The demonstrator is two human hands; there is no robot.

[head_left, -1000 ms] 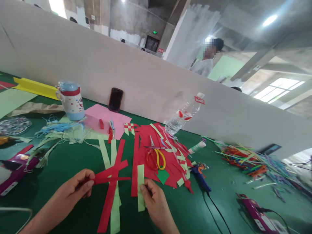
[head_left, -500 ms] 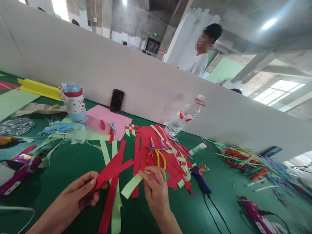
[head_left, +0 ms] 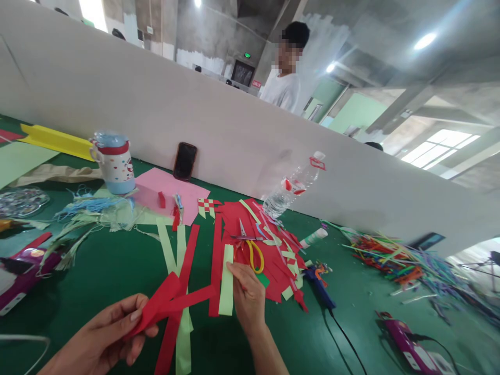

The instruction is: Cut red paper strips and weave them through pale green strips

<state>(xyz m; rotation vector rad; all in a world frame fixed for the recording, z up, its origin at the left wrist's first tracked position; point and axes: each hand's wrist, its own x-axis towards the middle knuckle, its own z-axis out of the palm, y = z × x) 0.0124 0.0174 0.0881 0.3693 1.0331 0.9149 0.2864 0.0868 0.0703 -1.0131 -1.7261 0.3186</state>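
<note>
Lowest in the view, the left hand (head_left: 113, 333) has its grip clenched on two crossed red paper strips (head_left: 172, 299), thumb on top, and holds them raised just above the green bench (head_left: 97, 265). To their right, the right hand (head_left: 248, 299) has thumb and fingertips closed on the right edge of a short pale green paper strip (head_left: 226, 281), which runs straight away from the person, its lower end just beside the tip of the held red strips.

Under and beyond both lie long loose red and pale green strips (head_left: 183, 250), flat on the bench. Just past the right hand, scissors with yellow and red handles (head_left: 250, 250) rest on a heap of red paper offcuts (head_left: 273, 255); a blue glue gun with a black cable (head_left: 320, 284) lies at the heap's right edge.

Farther off are a small red-and-green woven square (head_left: 207, 205), a pink paper sheet (head_left: 172, 192), a tilted clear plastic bottle (head_left: 292, 190) and a lidded white mug with a blue base (head_left: 113, 164). A black phone (head_left: 185, 160) leans against the white partition (head_left: 234, 130), behind which a person in a white shirt (head_left: 283, 88) stands.
</note>
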